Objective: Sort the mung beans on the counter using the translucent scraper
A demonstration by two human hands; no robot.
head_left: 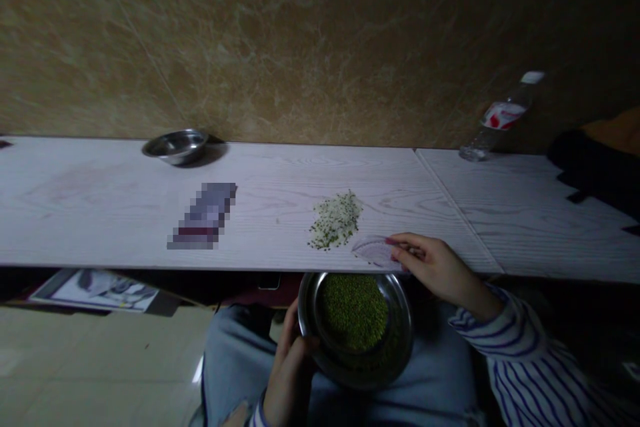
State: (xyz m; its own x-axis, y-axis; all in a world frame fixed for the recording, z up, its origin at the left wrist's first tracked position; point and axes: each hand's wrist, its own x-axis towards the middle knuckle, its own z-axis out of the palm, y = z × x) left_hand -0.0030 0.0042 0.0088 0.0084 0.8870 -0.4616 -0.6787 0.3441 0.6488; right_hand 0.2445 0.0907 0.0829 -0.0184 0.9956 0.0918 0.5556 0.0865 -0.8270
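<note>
Head view: the right hand (435,267) reaches in from the right over the counter (270,173), its forearm slanting and its palm turned inward, and its grip is clamped on the pale sheet (373,251), pinched between thumb and fingertips near the counter's front edge. The left hand (293,353) comes up from below, its grip clamped on the side of the bowl (404,327), thumb by the rim and fingers around the outside. Both wrists show striped sleeves (530,353). The bowl is steel and round, tilted a little, just below the counter's edge and above the jeans (435,367); green beans (355,312) cover its bottom. The heap (336,220) of white grains and green beans lies loose on the counter, just beyond the sheet, with strays around its border. The counter is whitish with wood grain and a seam at right. Along its back stand a small dish (176,149) and a capped bottle (500,117), against a brown marbled wall (300,47); pale floor tiles (125,360) show at lower left.
</note>
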